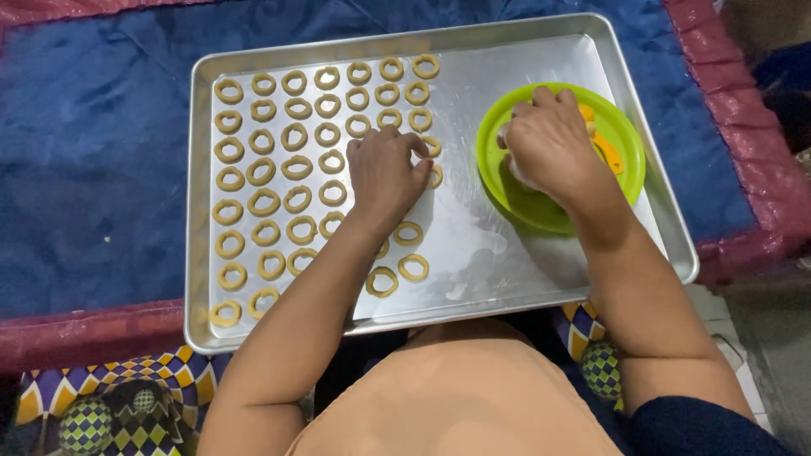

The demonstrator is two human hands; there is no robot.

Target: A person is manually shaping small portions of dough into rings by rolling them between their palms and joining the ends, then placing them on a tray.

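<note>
Nearest the camera, the person's torso in a tan garment (460, 397) fills the lower middle, with a patterned diamond-print cloth (127, 397) under it on both sides. Both forearms reach forward over the near rim of a large rectangular metal baking tray (524, 253), which lies flat on a blue mat (93, 169) with a dark red border (743, 127). Left hand (384, 173): palm down over the middle of the tray, fingers curled narrow, tips pinched at a dough ring (432, 148) at the right edge of the filled area; whether it grips the ring or only presses it cannot be told. Rings of pale dough (262, 173) lie in close rows across the left half of the tray, apart from one another, probably so they do not stick; a few looser ones (397, 272) lie nearer the front. The right half of the tray is bare metal with smears. Right hand (549, 143): knuckles up, fingers bent down into a lime-green plate (621, 135) that stands on the tray's right side, likely placed there to stay within reach. Fingers close on something pale beneath them, mostly hidden, so its nature is unclear. An orange plastic tool (606, 152) lies on the plate just beyond that hand.
</note>
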